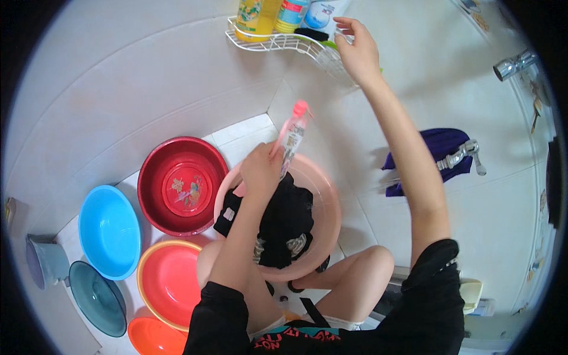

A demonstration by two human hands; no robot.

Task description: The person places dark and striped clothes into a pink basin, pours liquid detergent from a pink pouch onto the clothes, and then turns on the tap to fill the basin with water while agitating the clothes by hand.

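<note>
My left hand [262,171] grips a pink plastic bottle [293,137] with a pink cap, tilted above a pale pink basin [326,208]. In that basin lies a bunched black garment [288,217] with white printed patches. My right hand [358,51] is raised beside the curved end of a white wire corner shelf [284,42], fingers bent and apart, with nothing seen in it. The shelf bears a yellow liquid bottle [257,22], a blue-labelled bottle [290,15], a white and blue pack [324,15] and a black brush-like item [311,34].
A red basin [151,186], a blue basin [108,230], a pink basin with orange rim [173,284], a teal basin [97,297] and an orange basin [155,337] stand at the left. A purple cloth [443,137] hangs by a wall tap [459,155] at the right.
</note>
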